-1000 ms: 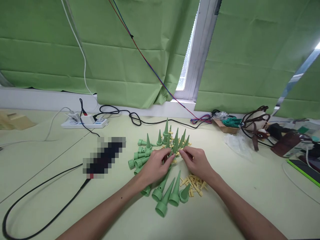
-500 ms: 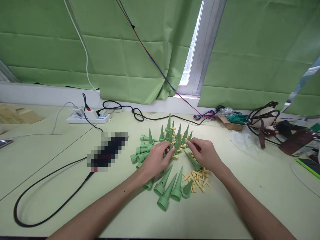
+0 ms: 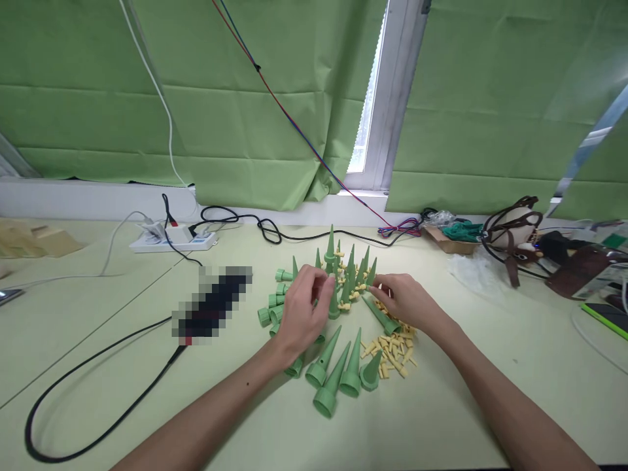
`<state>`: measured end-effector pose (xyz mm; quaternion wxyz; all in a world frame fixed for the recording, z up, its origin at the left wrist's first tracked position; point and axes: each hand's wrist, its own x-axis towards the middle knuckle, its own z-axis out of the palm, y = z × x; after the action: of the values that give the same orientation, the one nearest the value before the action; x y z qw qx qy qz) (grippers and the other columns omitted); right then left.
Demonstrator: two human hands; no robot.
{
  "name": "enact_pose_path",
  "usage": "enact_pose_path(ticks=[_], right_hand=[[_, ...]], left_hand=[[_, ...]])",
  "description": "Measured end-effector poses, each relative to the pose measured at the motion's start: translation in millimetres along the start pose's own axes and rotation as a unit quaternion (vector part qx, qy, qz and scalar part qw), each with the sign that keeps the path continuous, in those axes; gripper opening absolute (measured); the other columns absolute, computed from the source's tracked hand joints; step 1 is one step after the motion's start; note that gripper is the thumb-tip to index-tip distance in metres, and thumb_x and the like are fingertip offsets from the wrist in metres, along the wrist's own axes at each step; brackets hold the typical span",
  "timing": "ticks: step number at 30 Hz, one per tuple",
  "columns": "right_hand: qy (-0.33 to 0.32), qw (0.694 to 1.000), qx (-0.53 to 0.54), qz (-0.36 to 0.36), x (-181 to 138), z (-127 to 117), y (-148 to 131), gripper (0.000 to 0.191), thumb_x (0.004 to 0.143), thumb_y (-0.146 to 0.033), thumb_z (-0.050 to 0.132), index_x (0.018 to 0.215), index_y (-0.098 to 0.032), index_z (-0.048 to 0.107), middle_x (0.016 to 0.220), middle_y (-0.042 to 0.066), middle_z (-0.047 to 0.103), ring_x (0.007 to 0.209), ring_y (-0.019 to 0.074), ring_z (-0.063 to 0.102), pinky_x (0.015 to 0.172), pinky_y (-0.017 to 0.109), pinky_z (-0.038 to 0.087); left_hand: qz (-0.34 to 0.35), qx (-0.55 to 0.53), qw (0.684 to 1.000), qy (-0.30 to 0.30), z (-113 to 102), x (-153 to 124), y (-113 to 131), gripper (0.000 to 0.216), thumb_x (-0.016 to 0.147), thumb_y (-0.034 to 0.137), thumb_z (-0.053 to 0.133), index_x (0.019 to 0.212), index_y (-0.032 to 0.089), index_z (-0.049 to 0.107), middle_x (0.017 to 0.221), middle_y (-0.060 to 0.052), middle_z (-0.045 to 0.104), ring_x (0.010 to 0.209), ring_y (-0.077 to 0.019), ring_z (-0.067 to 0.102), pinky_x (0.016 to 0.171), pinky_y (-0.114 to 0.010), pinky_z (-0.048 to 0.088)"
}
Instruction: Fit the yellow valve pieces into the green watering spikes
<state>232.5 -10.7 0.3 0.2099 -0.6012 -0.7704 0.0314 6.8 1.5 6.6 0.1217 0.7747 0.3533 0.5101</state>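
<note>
Green plastic cone spikes stand upright in a cluster (image 3: 349, 267) at the table's middle. More green cones lie on their sides (image 3: 336, 376) nearer to me, and others lie at the left (image 3: 275, 302). Small yellow plastic pieces (image 3: 392, 350) are heaped to the right of the lying cones. My left hand (image 3: 301, 311) pinches the tip of an upright green cone (image 3: 333, 304). My right hand (image 3: 405, 301) has its fingers pinched together at the cluster's right edge, on something too small to make out.
A black cable (image 3: 88, 386) runs from a blurred dark object (image 3: 210, 304) over the table's left. A white power strip (image 3: 171, 239) and cords lie by the wall. Bags, straps and clutter (image 3: 515, 245) fill the right side. Green curtains hang behind.
My left hand rose a little and now pinches an upright cone by its tip. My right hand stayed at the cluster's right edge. The camera shifted slightly.
</note>
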Motion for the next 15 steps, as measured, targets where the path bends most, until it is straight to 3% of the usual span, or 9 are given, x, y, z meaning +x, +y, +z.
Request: enact_pose_path(ticks=[4, 10, 15], right_hand=[[-0.038, 0.999, -0.028, 0.015, -2, 1, -3, 0.028, 0.092, -0.036, 0.052, 0.070, -0.020, 0.056, 0.068, 0.002, 0.062, 0.062, 0.0162, 0.054, 0.052, 0.025, 0.029], [-0.059, 0.995, -0.076, 0.037, -4, 8, -4, 0.025, 0.087, -0.040, 0.059, 0.073, -0.020, 0.057, 0.073, 0.004, 0.063, 0.066, 0.0177, 0.057, 0.052, 0.026, 0.027], [-0.072, 0.991, -0.100, 0.050, -6, 11, -6, 0.022, 0.087, -0.041, 0.059, 0.079, -0.020, 0.056, 0.077, 0.005, 0.064, 0.070, 0.0198, 0.059, 0.053, 0.026, 0.027]], left_hand=[[0.091, -0.015, 0.995, 0.028, 0, -2, 3, 0.029, 0.098, 0.016, 0.043, 0.069, 0.018, 0.042, 0.062, 0.003, 0.040, 0.056, -0.0105, 0.038, 0.054, -0.025, 0.032], [0.206, 0.027, 0.972, -0.106, 2, -11, -1, 0.032, 0.097, 0.019, 0.046, 0.065, 0.017, 0.044, 0.058, 0.002, 0.042, 0.053, -0.0101, 0.036, 0.051, -0.027, 0.026], [0.243, 0.097, 0.957, -0.125, 2, -12, 1, 0.034, 0.096, 0.020, 0.047, 0.063, 0.016, 0.049, 0.055, 0.002, 0.043, 0.051, -0.0095, 0.038, 0.050, -0.029, 0.022]])
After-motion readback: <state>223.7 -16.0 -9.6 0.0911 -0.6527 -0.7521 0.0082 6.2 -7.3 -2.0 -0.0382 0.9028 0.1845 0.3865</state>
